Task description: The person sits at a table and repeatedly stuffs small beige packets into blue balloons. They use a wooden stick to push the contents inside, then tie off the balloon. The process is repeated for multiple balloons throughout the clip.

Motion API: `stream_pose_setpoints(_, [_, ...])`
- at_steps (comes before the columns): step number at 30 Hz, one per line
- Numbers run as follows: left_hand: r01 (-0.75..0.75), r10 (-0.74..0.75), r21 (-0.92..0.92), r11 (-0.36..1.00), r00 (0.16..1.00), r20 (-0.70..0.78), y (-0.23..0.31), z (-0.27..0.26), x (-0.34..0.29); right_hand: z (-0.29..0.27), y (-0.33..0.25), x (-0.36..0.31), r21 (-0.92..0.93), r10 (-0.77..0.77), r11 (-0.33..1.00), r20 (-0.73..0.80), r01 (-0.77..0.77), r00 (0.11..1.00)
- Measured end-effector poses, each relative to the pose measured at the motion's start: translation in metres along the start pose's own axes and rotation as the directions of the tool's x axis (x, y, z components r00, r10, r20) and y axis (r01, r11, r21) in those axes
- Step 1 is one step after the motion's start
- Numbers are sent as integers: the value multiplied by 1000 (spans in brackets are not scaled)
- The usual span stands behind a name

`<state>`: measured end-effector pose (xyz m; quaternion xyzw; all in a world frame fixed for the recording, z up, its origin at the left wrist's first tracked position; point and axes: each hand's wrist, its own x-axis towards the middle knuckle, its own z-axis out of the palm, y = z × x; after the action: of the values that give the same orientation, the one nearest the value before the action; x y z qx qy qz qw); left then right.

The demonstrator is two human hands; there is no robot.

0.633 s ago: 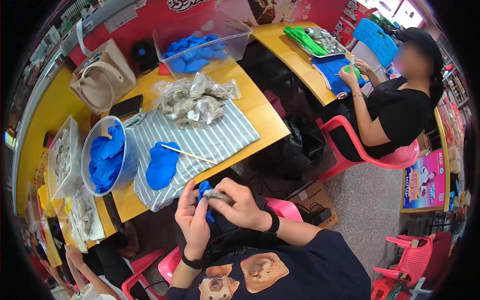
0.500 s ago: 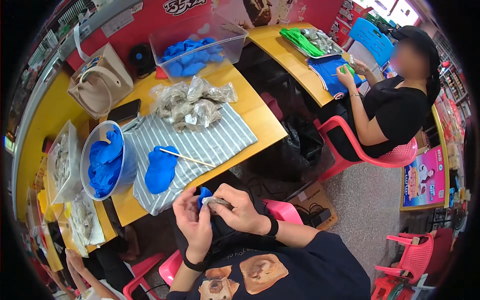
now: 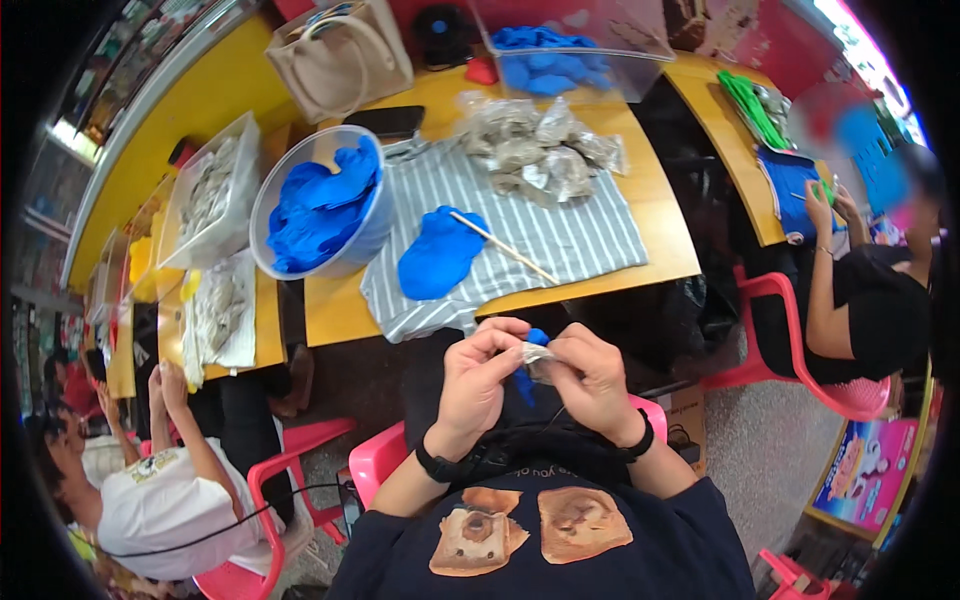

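Observation:
My left hand [image 3: 470, 388] and my right hand [image 3: 598, 378] meet in front of my chest, both with fingers pinched. Between them is a small grey-white bundle [image 3: 537, 362], apparently in thin film, gripped from both sides. A blue soft piece [image 3: 538, 337] sticks up above it, and some blue hangs below; my fingers hide how the two join. Beyond my hands, a flat blue piece [image 3: 435, 262] lies on a grey-and-white striped cloth [image 3: 590, 232]. A thin wooden stick [image 3: 505, 248] rests with one end on that piece.
A clear round tub [image 3: 262, 225] of blue pieces stands left, beside a plastic bin [image 3: 170, 243] with grey stuff. Clear-bagged grey bundles [image 3: 545, 150] are heaped behind the cloth. A phone [image 3: 385, 121] and beige bag [image 3: 340, 62] lie farther back. Other people sit left and right.
The whole view has swung left, so the table appears farther right and a person at left shows more. My hands stay together on the grey-white bundle; more blue now hangs beneath it.

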<state>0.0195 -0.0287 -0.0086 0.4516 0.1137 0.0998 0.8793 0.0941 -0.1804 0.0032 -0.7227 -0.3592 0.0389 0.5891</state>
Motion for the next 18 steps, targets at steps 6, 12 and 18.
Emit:
stream_pose_setpoints(6, [110,-109,-172,979,994,12,-5,-7,1,1,-1,-3,227,183,954,79,-197,980])
stream_pose_setpoints(12, [52,-48,-116,992,998,32,-11,-8,-2,9,3,-3,343,265,911,-57,-230,963])
stream_pose_setpoints(18, [134,-157,-281,950,986,-60,-7,-13,-1,-9,-6,3,19,-72,997,245,70,967])
